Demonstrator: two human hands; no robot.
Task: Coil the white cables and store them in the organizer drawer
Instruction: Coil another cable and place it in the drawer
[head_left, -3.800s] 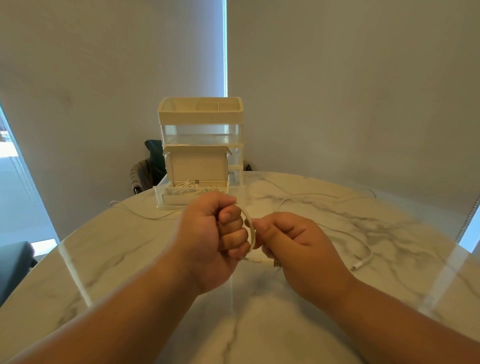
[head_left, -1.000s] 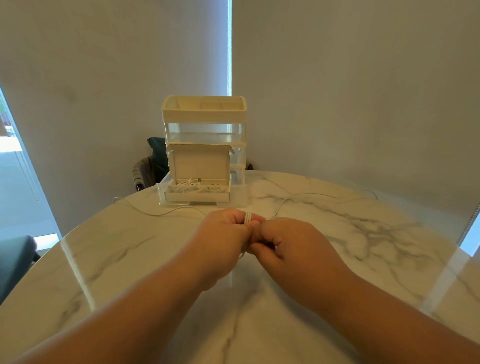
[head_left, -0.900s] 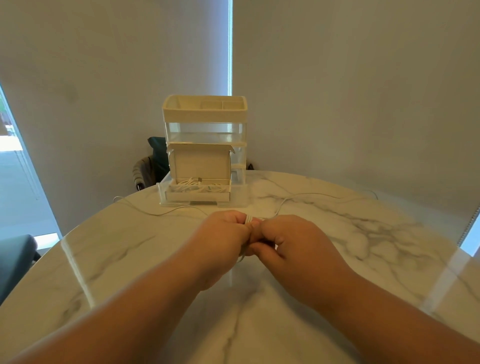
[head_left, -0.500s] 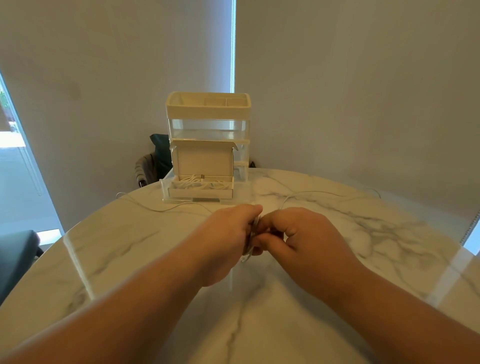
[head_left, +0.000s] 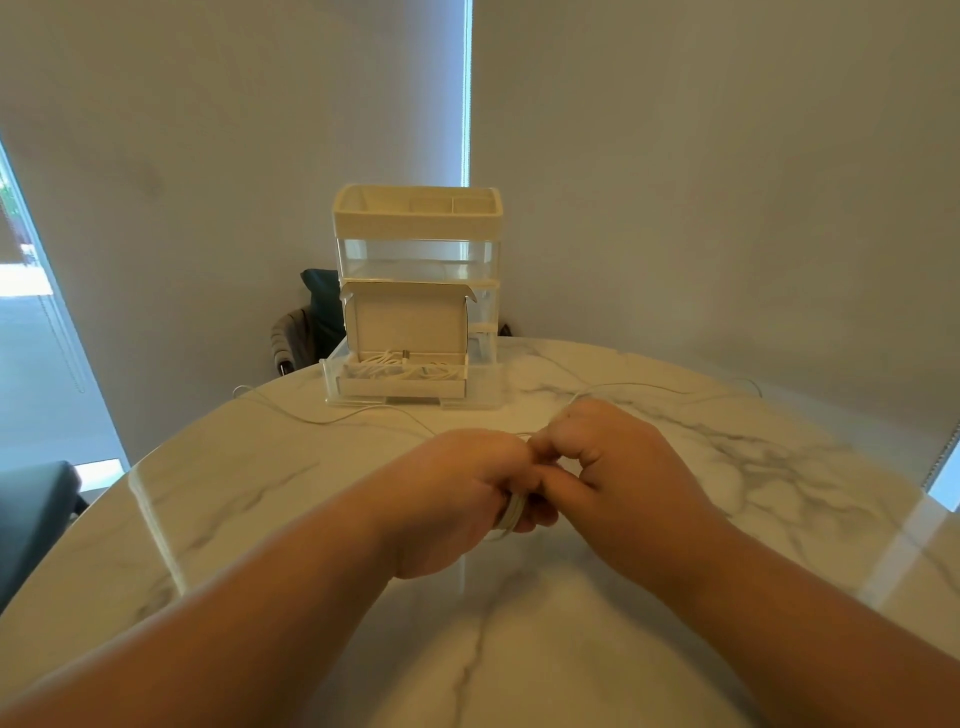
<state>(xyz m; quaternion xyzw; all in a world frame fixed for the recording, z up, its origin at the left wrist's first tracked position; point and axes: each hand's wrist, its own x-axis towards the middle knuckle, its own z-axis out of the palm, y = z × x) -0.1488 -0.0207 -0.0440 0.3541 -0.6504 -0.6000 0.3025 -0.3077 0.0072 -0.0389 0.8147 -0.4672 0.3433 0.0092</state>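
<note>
Both my hands meet over the middle of the marble table (head_left: 260, 493). My left hand (head_left: 462, 499) grips a small coil of white cable (head_left: 511, 512), whose loops show under its fingers. My right hand (head_left: 613, 467) pinches the same coil from the right with curled fingers. Behind them stands the cream and clear organizer (head_left: 418, 249). Its bottom drawer (head_left: 400, 384) is pulled out and holds several white cables. A loose white cable (head_left: 649, 387) trails across the table behind my right hand, and another thin white cable (head_left: 311, 418) lies to the left of the drawer.
A dark chair back with grey cloth (head_left: 306, 322) stands behind the table, left of the organizer. A dark seat (head_left: 31, 509) sits at the far left below the table's edge. Window blinds close off the background.
The trailing cable end seen on the right earlier has been wound in. My hands have drawn close together on the coil and shifted slightly forward toward the organizer.
</note>
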